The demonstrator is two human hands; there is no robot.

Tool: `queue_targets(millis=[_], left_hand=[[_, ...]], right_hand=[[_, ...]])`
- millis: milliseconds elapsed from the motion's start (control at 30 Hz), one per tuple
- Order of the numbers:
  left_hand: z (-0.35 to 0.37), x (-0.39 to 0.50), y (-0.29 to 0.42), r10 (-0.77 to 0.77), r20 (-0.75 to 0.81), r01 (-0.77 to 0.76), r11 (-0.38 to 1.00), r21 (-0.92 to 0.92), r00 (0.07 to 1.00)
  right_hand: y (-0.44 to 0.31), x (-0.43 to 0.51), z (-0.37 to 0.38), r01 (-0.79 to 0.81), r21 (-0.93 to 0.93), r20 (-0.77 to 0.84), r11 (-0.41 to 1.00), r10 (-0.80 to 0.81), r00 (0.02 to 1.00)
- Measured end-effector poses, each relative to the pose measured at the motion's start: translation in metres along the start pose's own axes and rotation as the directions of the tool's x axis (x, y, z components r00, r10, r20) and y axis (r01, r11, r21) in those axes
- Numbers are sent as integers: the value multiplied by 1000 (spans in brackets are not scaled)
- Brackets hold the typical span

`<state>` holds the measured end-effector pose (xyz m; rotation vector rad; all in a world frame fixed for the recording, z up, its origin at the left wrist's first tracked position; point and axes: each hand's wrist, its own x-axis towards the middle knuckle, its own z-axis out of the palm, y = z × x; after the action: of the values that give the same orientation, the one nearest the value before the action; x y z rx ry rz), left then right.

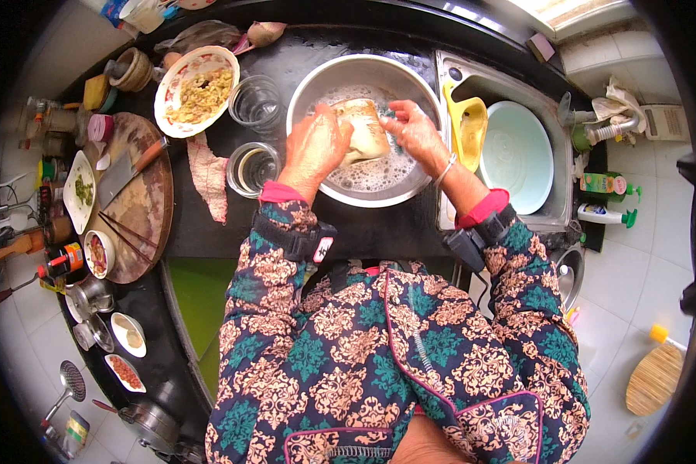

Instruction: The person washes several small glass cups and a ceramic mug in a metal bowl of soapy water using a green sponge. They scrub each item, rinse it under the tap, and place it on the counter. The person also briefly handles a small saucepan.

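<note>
A large steel basin [364, 202] of sudsy water stands on the counter before me. My left hand [319, 139] grips the left side of a cream cylindrical vessel [366, 132] with brown markings, which lies tilted over the suds. At its right side is my right hand [413, 130], fingers apart and the thumb close to the vessel's edge; whether it touches is unclear. Something dark green [398, 145], perhaps a scouring pad, shows partly beneath the right hand. Two clear glass jars [255, 104] [253, 169] stand left of the basin.
Right is a steel sink [445, 200] holding a pale blue basin [519, 156] and a yellow ladle [471, 130]. Left are a patterned bowl of food [165, 116], a pink cloth [209, 177] and a round chopping board [151, 220] bearing a cleaver [116, 182] and chopsticks [129, 236].
</note>
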<state>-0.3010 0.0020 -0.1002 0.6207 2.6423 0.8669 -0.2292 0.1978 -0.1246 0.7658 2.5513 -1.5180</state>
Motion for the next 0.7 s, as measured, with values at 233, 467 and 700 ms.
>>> queue_targets(millis=[233, 467, 700], left_hand=[[10, -30, 8, 198, 87, -158, 929, -334, 976], [15, -44, 12, 288, 181, -213, 913, -348, 940], [15, -65, 8, 281, -98, -296, 928, -227, 955]], right_hand=[[-21, -35, -3, 513, -311, 51, 800, -525, 850], [-43, -5, -11, 158, -377, 230, 913, -73, 971], [-61, 12, -55, 231, -622, 301, 748, -43, 953]])
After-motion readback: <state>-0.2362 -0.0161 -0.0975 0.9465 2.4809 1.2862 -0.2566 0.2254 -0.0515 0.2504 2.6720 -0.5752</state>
